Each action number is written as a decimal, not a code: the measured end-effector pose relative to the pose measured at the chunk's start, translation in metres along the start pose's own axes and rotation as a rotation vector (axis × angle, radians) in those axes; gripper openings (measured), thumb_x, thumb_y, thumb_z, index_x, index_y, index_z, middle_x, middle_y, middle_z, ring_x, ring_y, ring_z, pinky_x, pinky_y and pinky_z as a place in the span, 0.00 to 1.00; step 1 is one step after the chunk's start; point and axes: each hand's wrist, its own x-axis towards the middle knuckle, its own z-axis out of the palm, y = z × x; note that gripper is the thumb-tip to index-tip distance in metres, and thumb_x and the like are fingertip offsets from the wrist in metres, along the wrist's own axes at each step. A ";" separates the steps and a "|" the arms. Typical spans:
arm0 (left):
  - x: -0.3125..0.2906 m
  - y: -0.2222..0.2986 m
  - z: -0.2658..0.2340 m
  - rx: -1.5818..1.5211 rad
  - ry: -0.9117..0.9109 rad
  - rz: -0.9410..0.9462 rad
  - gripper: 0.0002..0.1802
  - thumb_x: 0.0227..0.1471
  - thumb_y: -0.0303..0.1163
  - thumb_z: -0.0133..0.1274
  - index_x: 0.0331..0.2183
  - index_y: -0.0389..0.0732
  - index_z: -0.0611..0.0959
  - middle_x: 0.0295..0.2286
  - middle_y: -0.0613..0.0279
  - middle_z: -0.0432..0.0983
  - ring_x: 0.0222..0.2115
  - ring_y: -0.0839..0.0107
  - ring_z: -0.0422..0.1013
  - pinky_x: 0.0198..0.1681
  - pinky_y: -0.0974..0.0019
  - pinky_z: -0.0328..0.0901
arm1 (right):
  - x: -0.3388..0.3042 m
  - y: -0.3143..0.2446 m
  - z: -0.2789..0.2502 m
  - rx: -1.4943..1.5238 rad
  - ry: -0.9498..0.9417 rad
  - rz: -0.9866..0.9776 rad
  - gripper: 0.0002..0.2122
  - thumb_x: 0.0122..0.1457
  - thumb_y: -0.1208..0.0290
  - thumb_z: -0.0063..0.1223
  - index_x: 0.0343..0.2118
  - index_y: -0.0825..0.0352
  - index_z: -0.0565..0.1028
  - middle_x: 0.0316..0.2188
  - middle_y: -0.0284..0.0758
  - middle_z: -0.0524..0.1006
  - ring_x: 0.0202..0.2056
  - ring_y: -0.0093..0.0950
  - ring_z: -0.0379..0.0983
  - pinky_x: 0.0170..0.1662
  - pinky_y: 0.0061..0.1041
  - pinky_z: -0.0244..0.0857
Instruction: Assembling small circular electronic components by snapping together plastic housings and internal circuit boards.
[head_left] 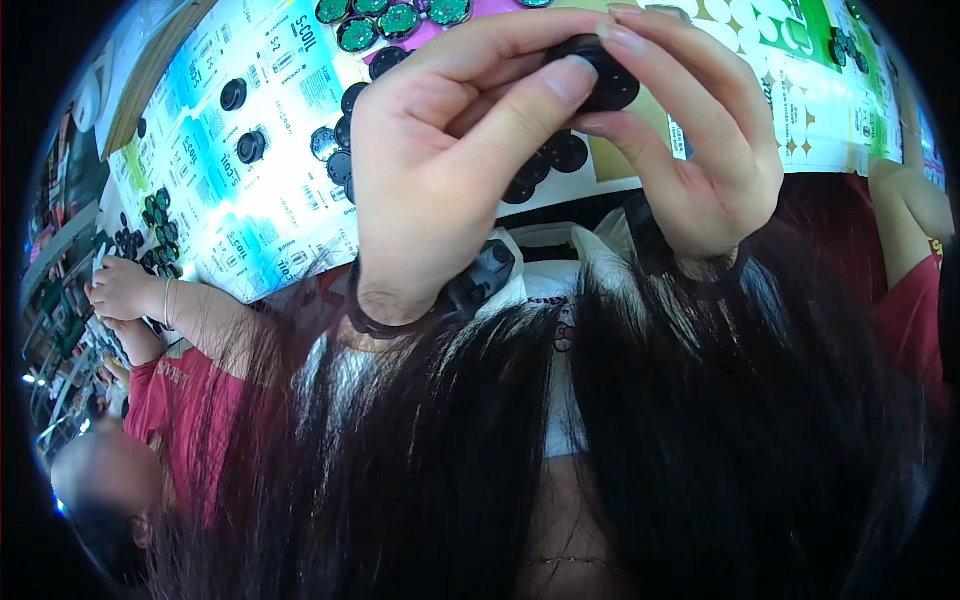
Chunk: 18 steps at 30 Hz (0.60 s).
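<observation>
Up at the top middle, a black round plastic part [618,88] with small holes in its face is held between both hands. My left hand [435,160] is closed on its left side, the thumb pressing its face. From the right, the fingertips and thumb of my right hand [715,150] pinch its edge. My fingers cover part of it. Several similar black discs [568,152] lie below the held part, and more black discs [341,165] show beside my left hand. Black rings with green insides [398,20] are grouped beyond my left hand.
Printed sheets [300,190] cover the table. Two black round parts [233,94] sit apart on the left. A co-worker's hands [130,292] are at the left table edge, near green and black parts [160,230]. Another person's arm [905,210] is at the right.
</observation>
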 end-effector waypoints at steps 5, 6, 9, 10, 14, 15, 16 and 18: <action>0.010 0.003 -0.010 -0.213 -0.153 -0.130 0.23 0.53 0.25 0.47 0.50 0.26 0.67 0.44 0.46 0.70 0.44 0.62 0.69 0.47 0.66 0.65 | 0.001 0.002 -0.010 -0.044 -0.036 -0.022 0.24 0.36 0.73 0.67 0.42 0.67 0.75 0.39 0.43 0.72 0.38 0.33 0.72 0.40 0.25 0.68; 0.013 -0.001 -0.015 -0.259 -0.208 -0.138 0.23 0.52 0.25 0.48 0.50 0.26 0.66 0.44 0.45 0.69 0.44 0.62 0.69 0.47 0.66 0.65 | 0.000 0.003 -0.010 -0.043 -0.035 -0.043 0.24 0.36 0.72 0.67 0.42 0.68 0.75 0.39 0.43 0.72 0.38 0.33 0.72 0.40 0.25 0.68; 0.018 -0.009 -0.029 -0.391 -0.350 -0.156 0.26 0.51 0.23 0.49 0.51 0.26 0.65 0.45 0.44 0.69 0.45 0.60 0.69 0.49 0.64 0.64 | 0.000 0.012 -0.010 -0.021 -0.026 -0.137 0.25 0.36 0.67 0.66 0.41 0.69 0.75 0.38 0.43 0.72 0.37 0.33 0.72 0.39 0.25 0.67; 0.017 -0.009 -0.030 -0.417 -0.373 -0.157 0.26 0.50 0.23 0.50 0.51 0.26 0.65 0.44 0.43 0.69 0.45 0.60 0.69 0.49 0.64 0.64 | 0.000 0.014 -0.010 -0.008 -0.028 -0.167 0.25 0.36 0.65 0.66 0.41 0.70 0.76 0.38 0.43 0.72 0.37 0.33 0.72 0.39 0.24 0.67; 0.023 -0.018 -0.034 -0.457 -0.417 -0.157 0.27 0.47 0.22 0.53 0.50 0.27 0.67 0.43 0.43 0.70 0.44 0.60 0.69 0.49 0.65 0.64 | 0.021 -0.005 -0.025 0.030 -0.113 -0.169 0.26 0.36 0.63 0.65 0.41 0.71 0.75 0.38 0.44 0.72 0.36 0.33 0.72 0.39 0.24 0.66; 0.023 -0.022 -0.039 -0.474 -0.422 -0.155 0.28 0.46 0.22 0.54 0.49 0.27 0.67 0.43 0.43 0.70 0.44 0.60 0.69 0.49 0.65 0.64 | 0.021 -0.007 -0.022 0.041 -0.104 -0.154 0.26 0.36 0.63 0.65 0.41 0.71 0.75 0.38 0.44 0.72 0.36 0.33 0.72 0.39 0.24 0.66; 0.023 -0.024 -0.043 -0.490 -0.428 -0.153 0.28 0.45 0.22 0.55 0.49 0.27 0.68 0.43 0.43 0.70 0.44 0.60 0.69 0.49 0.65 0.64 | 0.022 -0.009 -0.019 0.053 -0.095 -0.139 0.26 0.37 0.63 0.65 0.41 0.71 0.75 0.38 0.44 0.72 0.36 0.33 0.72 0.39 0.24 0.66; 0.025 -0.027 -0.040 -0.532 -0.433 -0.145 0.28 0.44 0.22 0.56 0.49 0.27 0.68 0.43 0.43 0.70 0.44 0.60 0.69 0.48 0.64 0.64 | 0.012 -0.004 -0.015 0.015 -0.054 -0.115 0.26 0.37 0.64 0.66 0.41 0.72 0.75 0.38 0.44 0.72 0.36 0.33 0.72 0.39 0.24 0.66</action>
